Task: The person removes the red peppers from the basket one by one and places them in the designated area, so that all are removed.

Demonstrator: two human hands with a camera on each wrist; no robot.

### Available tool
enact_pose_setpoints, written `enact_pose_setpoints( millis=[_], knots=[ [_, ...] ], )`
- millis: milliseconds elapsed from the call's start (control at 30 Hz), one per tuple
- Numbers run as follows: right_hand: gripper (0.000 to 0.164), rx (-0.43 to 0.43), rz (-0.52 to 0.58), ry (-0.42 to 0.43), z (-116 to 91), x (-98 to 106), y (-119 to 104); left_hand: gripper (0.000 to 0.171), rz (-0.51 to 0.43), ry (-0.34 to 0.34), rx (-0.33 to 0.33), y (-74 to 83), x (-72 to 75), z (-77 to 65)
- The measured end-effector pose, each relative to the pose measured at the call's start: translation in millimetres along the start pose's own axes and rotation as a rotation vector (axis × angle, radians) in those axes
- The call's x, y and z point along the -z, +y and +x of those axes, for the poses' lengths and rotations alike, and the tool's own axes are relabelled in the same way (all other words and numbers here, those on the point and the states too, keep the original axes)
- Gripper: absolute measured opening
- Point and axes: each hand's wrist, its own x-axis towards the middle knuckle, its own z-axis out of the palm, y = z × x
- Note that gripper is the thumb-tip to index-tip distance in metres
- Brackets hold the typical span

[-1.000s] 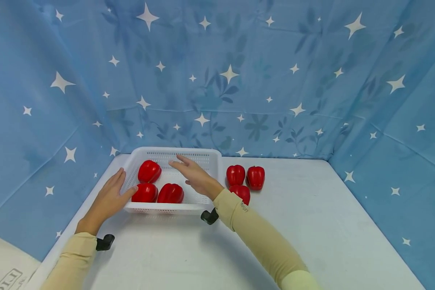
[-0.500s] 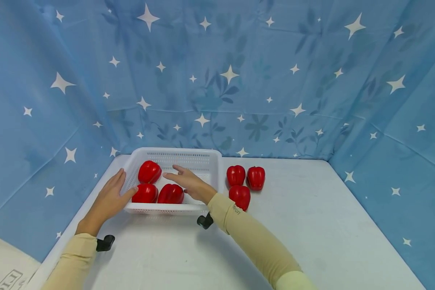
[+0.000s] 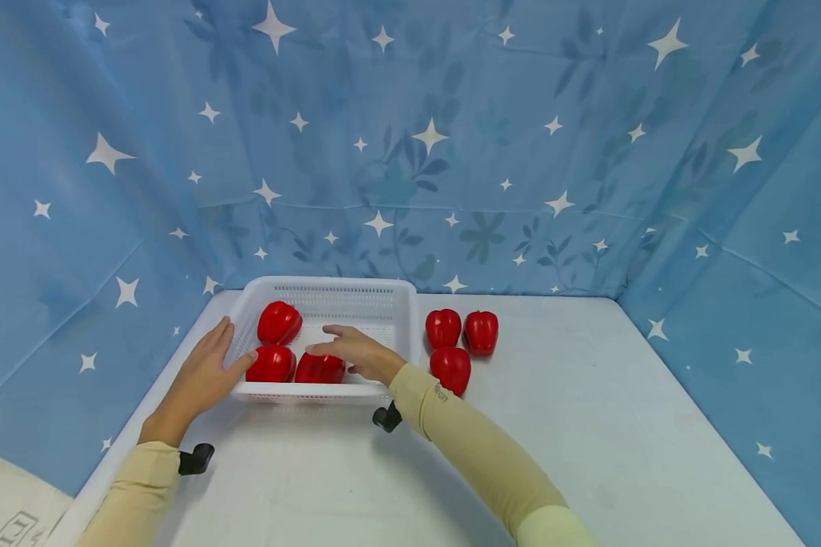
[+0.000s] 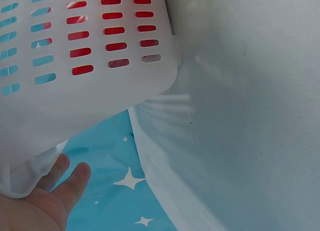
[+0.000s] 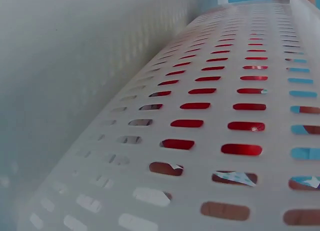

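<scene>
A white perforated plastic basket [image 3: 356, 390] holds three red bell peppers. One pepper [image 3: 279, 323] lies at the back left, another [image 3: 271, 365] at the front left, and a third [image 3: 319, 370] at the front middle. At the basket's left rim is my left hand [image 3: 205, 374], its thumb reaching over the front left corner, fingers extended along the side. In the left wrist view, fingertips [image 4: 80, 173] show past the rim. My right hand [image 3: 362, 353] reaches over the front middle pepper, fingers extended across its top; firm contact cannot be made out. Only patches of that hand show through the slots in the right wrist view.
Right of the basket, three more bell peppers stand on the white table [image 3: 588, 395]: one at the left [image 3: 443, 329], one at the right [image 3: 481, 333], one in front [image 3: 451, 370]. A blue starry curtain [image 3: 410, 152] hangs behind and along both sides.
My right hand has come forward and lower inside the basket, from behind the front middle pepper to over its top. My left hand stays at the rim. The view shifts slightly.
</scene>
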Motion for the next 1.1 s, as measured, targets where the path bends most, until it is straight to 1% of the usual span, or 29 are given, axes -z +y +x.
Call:
enact_pose_setpoints(
  millis=[200,300,433,667,800,967,1100],
  knots=[
    [0.075,-0.028,-0.064,0.012,0.8,-3.1,0.5,0.094,-0.009,0.0,0.008,1.0,1.0,-0.4],
    [0.074,-0.021,-0.09,0.003,1.3,-3.2,0.8,0.094,-0.01,0.001,0.009,1.4,2.3,-1.7],
    [0.067,-0.008,-0.111,-0.001,2.6,-2.2,1.5,0.094,-0.02,0.002,0.004,2.1,2.5,-2.2],
    [0.053,-0.002,-0.122,0.006,2.2,-2.2,2.0,0.093,-0.028,0.003,0.004,1.9,0.2,-1.8],
    [0.048,-0.004,-0.126,0.031,1.4,-1.6,1.7,0.093,-0.028,0.004,0.004,3.1,0.0,-2.0],
    [0.045,-0.011,-0.127,0.047,2.3,-0.9,1.5,0.093,-0.022,0.002,0.012,3.7,0.0,-2.5],
    [0.044,-0.005,-0.104,0.05,2.9,0.1,1.4,0.093,-0.022,0.001,0.009,3.2,0.8,-2.8]
  ],
)
